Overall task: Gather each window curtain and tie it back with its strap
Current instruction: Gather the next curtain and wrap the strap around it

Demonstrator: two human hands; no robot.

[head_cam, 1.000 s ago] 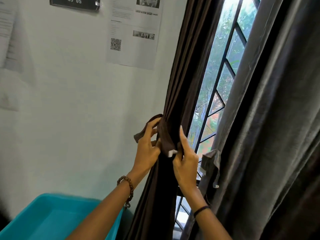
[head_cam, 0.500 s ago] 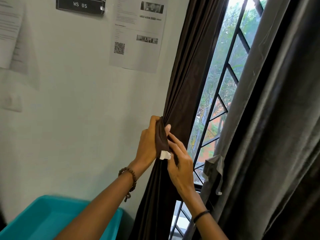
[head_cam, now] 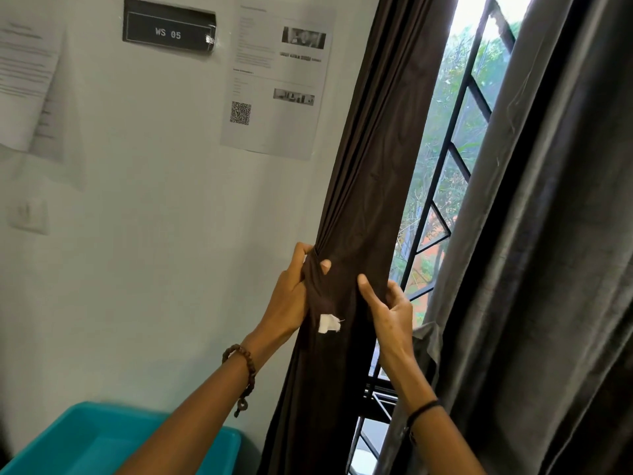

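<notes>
A dark brown curtain hangs gathered into a narrow bundle at the left side of the window. Its brown strap, with a small white tag at its end, lies across the bundle at hand height. My left hand grips the strap against the bundle's left edge, thumb on the front. My right hand holds the bundle's right edge with curled fingers. A grey curtain hangs loose on the right, and its grey strap dangles beside it.
A black window grille shows between the two curtains. A turquoise plastic tub stands at the lower left. Printed sheets and a black "WS 05" sign are fixed to the white wall.
The strap has been pulled flat across the bundle, its white tag now hanging lower. My right hand shifted from the strap's end to the bundle's right edge. The view moved closer.
</notes>
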